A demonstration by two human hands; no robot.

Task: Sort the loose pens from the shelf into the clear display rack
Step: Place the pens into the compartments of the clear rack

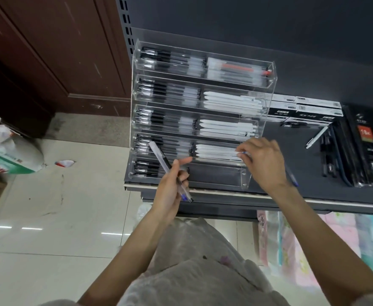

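Observation:
A clear tiered display rack (269, 69) stands at the left end of a dark shelf (291, 191), its rows filled with black-grip pens on the left and white pens on the right. My left hand (170, 188) grips two capped clear pens (161, 160) in front of the lower rows, forefinger stretched out. My right hand (262, 160) pinches a blue-tipped pen at the right end of the fourth row; part of a blue pen (291, 176) shows below the wrist. The bottom row's right half (216, 173) holds nothing. A loose white pen (316, 136) lies on the shelf.
Pen boxes (302, 109) and dark packaged sets (366, 149) fill the shelf to the right of the rack. Bags (6, 151) and a scrap of litter (65, 163) lie on the tiled floor at left. Pastel packaged goods (313, 250) sit below the shelf.

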